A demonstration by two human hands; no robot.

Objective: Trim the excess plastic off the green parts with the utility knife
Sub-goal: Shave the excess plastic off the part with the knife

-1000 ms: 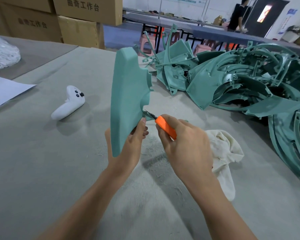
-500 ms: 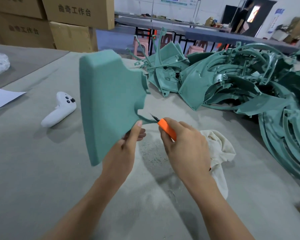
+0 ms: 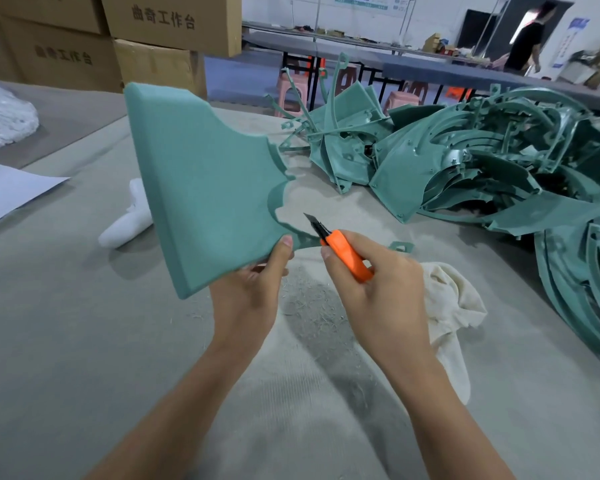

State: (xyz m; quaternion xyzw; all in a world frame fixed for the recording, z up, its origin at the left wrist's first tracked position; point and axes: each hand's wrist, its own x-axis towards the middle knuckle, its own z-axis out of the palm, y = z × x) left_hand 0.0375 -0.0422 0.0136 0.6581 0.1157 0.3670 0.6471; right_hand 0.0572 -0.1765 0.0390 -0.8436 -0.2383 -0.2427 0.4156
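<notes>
My left hand [image 3: 248, 299] holds a wide green plastic part [image 3: 201, 188] up above the table, thumb on its lower right corner, broad textured face toward me. My right hand [image 3: 374, 289] grips an orange utility knife [image 3: 347, 256]. Its dark blade points up and left, with the tip just right of the part's thin curved rim near my left thumb. A large pile of green parts [image 3: 482, 168] lies at the right and back of the table.
A white controller [image 3: 125, 223] lies on the grey table cover [image 3: 66, 323], half hidden behind the held part. A cream cloth [image 3: 454, 313] sits right of my right hand. Plastic shavings litter the middle. Cardboard boxes [image 3: 153, 39] stand at the back left; a person walks far behind.
The green part has turned from edge-on to face-on and shifted left. The knife blade has come away from the rim and now points upward beside it.
</notes>
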